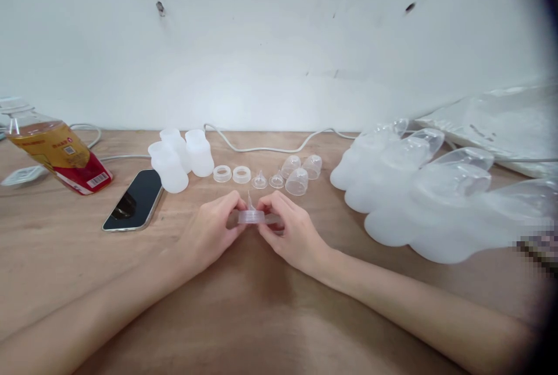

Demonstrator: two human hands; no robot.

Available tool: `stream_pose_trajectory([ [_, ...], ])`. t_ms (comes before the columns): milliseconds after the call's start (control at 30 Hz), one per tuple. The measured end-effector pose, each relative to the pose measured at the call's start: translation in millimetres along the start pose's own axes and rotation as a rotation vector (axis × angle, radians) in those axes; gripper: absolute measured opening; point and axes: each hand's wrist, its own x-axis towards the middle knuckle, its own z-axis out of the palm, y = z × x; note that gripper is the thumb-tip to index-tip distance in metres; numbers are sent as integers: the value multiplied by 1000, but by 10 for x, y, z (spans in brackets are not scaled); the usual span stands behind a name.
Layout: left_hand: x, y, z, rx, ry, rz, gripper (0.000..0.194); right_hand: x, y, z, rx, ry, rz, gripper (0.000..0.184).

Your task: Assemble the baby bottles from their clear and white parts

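Note:
Between my hands is a translucent collar ring [251, 217] with a clear bottle nipple [250, 201] standing up through it. My left hand [217, 220] pinches the ring's left side, and my right hand [290, 228] pinches its right side. Just beyond lie two loose collar rings [222, 174] and two clear nipples [260, 180] on the table. Three clear dome caps [297, 181] sit to the right of those nipples. Three frosted white bottle bodies [169, 168] stand to the left of the rings.
Several capped frosted bottles [392, 206] are grouped on the right. A dark-screened phone [134, 200] lies at left, near a tilted drink bottle [61, 151]. A white cable [265, 149] runs along the wall, and a plastic-wrapped package [501, 122] is at the back right.

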Motion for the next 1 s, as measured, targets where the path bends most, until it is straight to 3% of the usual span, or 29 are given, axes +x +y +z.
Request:
stream_pose_trajectory([
  [133,-14,8,1,170,27,72,10,-6,4,-4,-29,-40,-18,20],
  [267,-18,27,15,168,26,89,12,-12,2,10,-49,-67,-4,25],
  [500,-7,105,15,132,20,24,18,-18,-16,34,4,14,38,30],
  [600,44,119,-24,-68,-14,-86,14,19,-38,-2,103,1,160,24],
  [700,116,114,-73,-490,-109,-245,15,62,-53,-53,394,-90,278,25],
  [767,156,118,-103,-712,-193,-305,18,74,-59,-71,510,-144,273,29],
  [867,181,155,-127,-836,-252,-377,17,67,-67,-58,439,-134,213,22],
  [1000,160,223,-111,-836,-233,-423,15,47,-80,-17,282,-53,161,13],
])
